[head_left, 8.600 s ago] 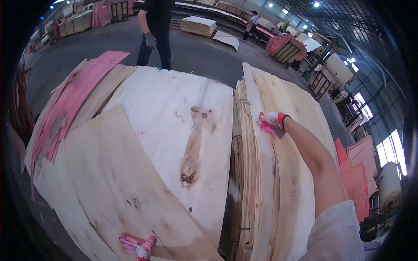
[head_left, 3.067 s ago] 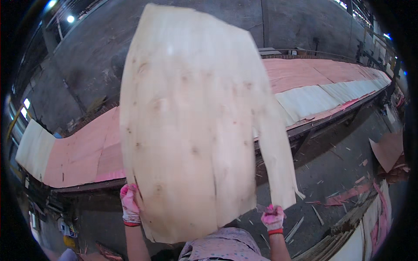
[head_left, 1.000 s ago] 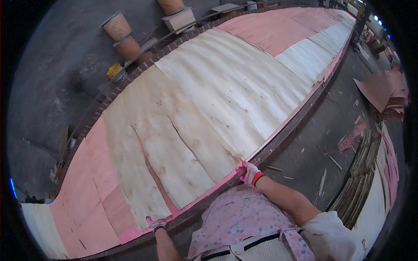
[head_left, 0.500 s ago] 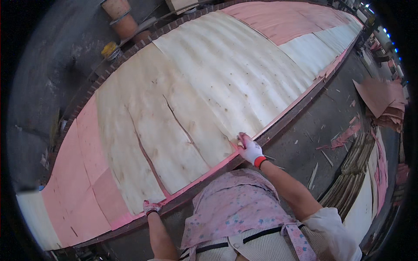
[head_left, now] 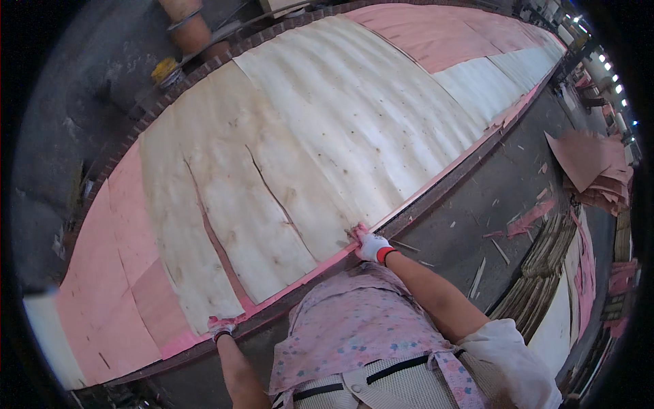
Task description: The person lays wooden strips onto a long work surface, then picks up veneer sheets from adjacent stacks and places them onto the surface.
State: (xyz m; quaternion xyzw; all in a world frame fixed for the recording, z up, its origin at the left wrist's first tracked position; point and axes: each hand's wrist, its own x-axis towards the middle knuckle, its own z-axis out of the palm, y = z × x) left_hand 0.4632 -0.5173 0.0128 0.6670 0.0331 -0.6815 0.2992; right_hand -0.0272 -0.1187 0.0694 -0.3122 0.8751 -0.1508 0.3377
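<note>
A large cream wood veneer sheet [head_left: 218,184], with two long splits running in from its near edge, lies over pink sheets. At its near left corner, my left hand [head_left: 221,327] wears a pale, pink-stained glove, its fingers closed at the sheet's edge. My right hand [head_left: 372,247], in a white glove with a red cuff, pinches the sheet's near right corner; its fingertips are stained pink. A second, paler veneer sheet [head_left: 354,116] adjoins on the right, its seam running away from my right hand. Pink shows through the wider split.
Pink sheets [head_left: 102,273] cover the stack's left end, with more pink sheeting [head_left: 436,34] at the far right. To my right stand a pile of veneer [head_left: 538,273] and reddish sheets [head_left: 599,167]. Wood scraps [head_left: 501,252] litter the floor. Orange cylinders [head_left: 191,31] lie beyond the stack.
The view has shifted, so the stack sits slightly further left. The pink gap beside my right fingers no longer shows at the sheet's corner. Both hands stay at the near edge.
</note>
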